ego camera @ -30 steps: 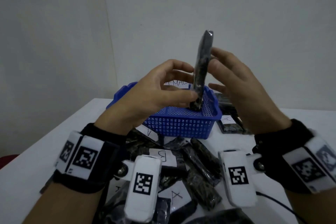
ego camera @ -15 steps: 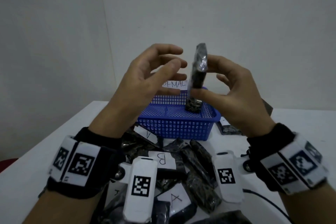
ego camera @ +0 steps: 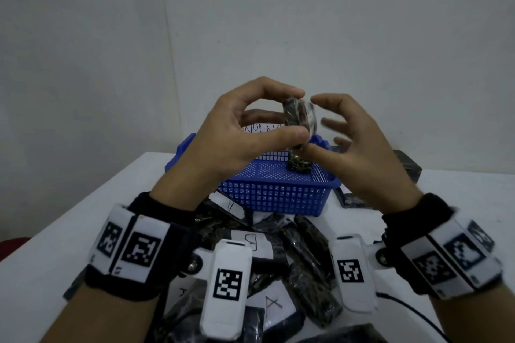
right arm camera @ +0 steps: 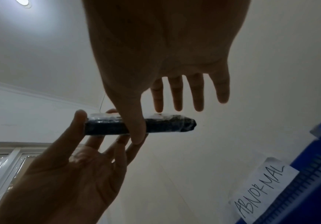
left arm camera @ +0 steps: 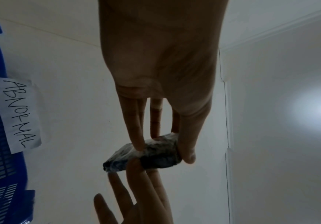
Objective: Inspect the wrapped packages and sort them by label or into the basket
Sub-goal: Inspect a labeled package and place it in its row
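Head view: left hand (ego camera: 237,136) is raised over the basket (ego camera: 278,195), thumb and curled fingers pinching a package (ego camera: 299,117) wrapped in clear film, dark inside. That package sits in the air between both hands, above the basket's middle. Right hand (ego camera: 359,153) is just beside it, thumb tip against the package's lower end, the other fingers spread and loosely bent, blurred. Inside the basket, near its right wall, one package stands on end (ego camera: 298,166). A paper note (ego camera: 259,128) on the basket's far rim shows behind the left hand. Below the wrists, a pile (ego camera: 301,259) of dark packages lies on the white table (ego camera: 55,231), with paper labels among them: an A (ego camera: 231,205) near the basket, a B (ego camera: 250,242) in the middle, another A (ego camera: 271,305) nearer the person. To the right of the basket more packages (ego camera: 354,200) lie on the table.

Left wrist view: the left hand's fingers (left arm camera: 136,128) press the package's (left arm camera: 150,154) top and the thumb holds its end; a finger of the right hand (left arm camera: 136,181) touches it from below. The note (left arm camera: 17,113) reads ABNORMAL.

Right wrist view: the right thumb (right arm camera: 136,121) lies across the package (right arm camera: 165,125), the four fingers (right arm camera: 176,94) spread straight behind it, whether touching I cannot tell. The left hand (right arm camera: 69,159) grips the package's left end.
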Available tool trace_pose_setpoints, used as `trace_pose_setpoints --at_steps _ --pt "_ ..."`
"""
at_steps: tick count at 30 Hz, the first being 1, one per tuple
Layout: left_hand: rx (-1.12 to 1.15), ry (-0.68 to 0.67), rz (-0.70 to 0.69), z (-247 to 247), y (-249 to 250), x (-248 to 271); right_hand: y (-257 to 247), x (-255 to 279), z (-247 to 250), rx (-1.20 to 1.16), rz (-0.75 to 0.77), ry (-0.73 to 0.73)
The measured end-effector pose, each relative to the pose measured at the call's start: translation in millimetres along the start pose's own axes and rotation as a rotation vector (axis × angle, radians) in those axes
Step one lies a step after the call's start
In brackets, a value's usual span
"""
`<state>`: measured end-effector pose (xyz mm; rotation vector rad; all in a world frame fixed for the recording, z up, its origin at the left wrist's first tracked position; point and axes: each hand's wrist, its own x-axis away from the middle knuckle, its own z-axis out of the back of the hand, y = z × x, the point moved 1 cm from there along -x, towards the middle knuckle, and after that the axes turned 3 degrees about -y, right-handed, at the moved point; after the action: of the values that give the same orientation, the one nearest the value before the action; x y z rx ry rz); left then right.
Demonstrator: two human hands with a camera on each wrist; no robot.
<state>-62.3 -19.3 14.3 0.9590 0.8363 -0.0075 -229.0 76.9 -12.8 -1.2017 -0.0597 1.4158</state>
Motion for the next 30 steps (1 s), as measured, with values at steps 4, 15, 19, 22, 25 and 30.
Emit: trace_pose_setpoints --at_steps 4,15,19,22,25,30 --pt "-0.091 -0.004 -0.088 -9 1 -1 -4 2 1 -0.081 -0.011 0.000" --pt "0.247 0.180 0.008 8 -4 -2 2 -3 19 -0.277 -0.078 0.141" --pt "0.253 0.302 0.097 12 -10 -4 -4 -3 21 -0.337 -0.005 0.125" --pt "0.172 0.341 0.164 12 -19 -5 -13 -3 19 -0.405 0.077 0.074" --pt "0.196 0.380 0.251 13 -28 -7 -25 -1 14 -0.550 0.132 -0.034" --pt "0.291 0.362 0.329 16 -34 -9 -36 1 3 -0.616 0.106 -0.129"
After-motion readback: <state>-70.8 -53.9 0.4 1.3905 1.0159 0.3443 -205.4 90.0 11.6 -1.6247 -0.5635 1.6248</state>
